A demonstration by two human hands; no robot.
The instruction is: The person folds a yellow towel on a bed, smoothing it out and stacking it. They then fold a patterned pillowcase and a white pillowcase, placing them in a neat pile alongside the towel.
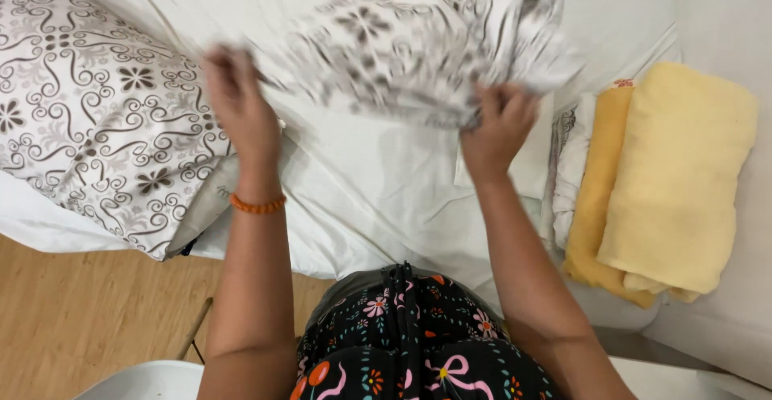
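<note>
Both hands (pixel 241 102) (pixel 498 127) raised, gripping patterned pillowcase (pixel 418 38).

Both hands, left hand (pixel 235 102) and right hand (pixel 497 127), grip a patterned pillowcase (pixel 418 38) above the white bedsheet (pixel 362 191), between a patterned pillow (pixel 96 110) and folded yellow towels (pixel 675 175).

— What was the printed pillowcase (pixel 418 38) made of?
— Thin matt cloth, soft and creased, like the pillow (pixel 96 110) cover on the left.
— And the bed sheet (pixel 370 183)?
— Plain white cloth, smooth but wrinkled, no shine.
— The yellow towels (pixel 675 175) on the right?
— Thick, fuzzy terry, matt.
— The floor (pixel 80 311)?
— Pale wood, smooth with a slight sheen. The bracelet (pixel 257 205) looked like glossy orange beads.
</note>
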